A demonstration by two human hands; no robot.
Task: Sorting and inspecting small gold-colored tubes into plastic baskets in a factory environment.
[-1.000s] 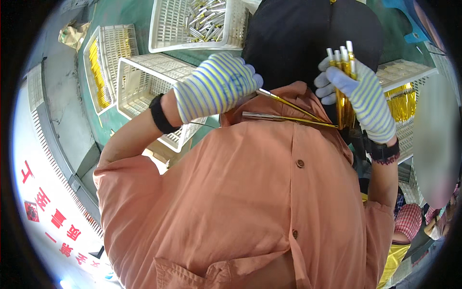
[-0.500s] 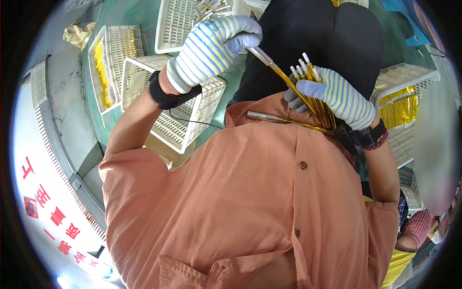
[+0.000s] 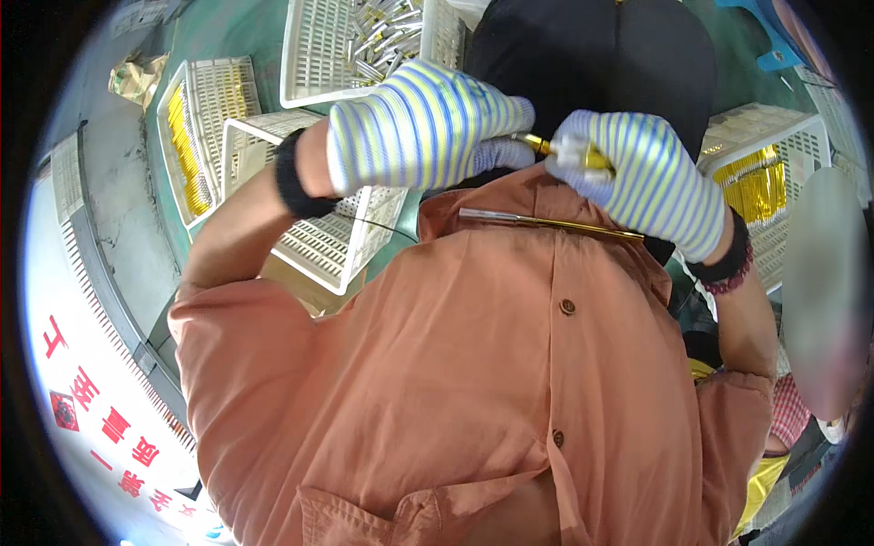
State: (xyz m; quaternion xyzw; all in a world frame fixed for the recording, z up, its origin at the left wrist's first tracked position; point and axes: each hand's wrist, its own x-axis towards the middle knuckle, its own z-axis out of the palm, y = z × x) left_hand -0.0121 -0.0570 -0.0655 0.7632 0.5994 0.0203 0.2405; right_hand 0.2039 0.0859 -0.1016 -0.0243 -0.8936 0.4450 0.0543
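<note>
two gloved hands meet just above the shirt collar (image 3: 546, 196): left hand (image 3: 423, 127) to its left, right hand (image 3: 651, 177) to its right, a thin rod (image 3: 564, 155) between them. baskets (image 3: 314, 241) lie left of the collar.

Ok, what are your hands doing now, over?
Both gloved hands, left hand and right hand, together at chest, pinching a gold stick. Another gold stick lying on orange shirt. Nothing in the way.

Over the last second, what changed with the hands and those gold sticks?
The left hand swung up and back, meeting the right hand. The upright gold sticks are now nearly hidden in the right grip. The stick across the shirt and the white baskets stayed put.
</note>
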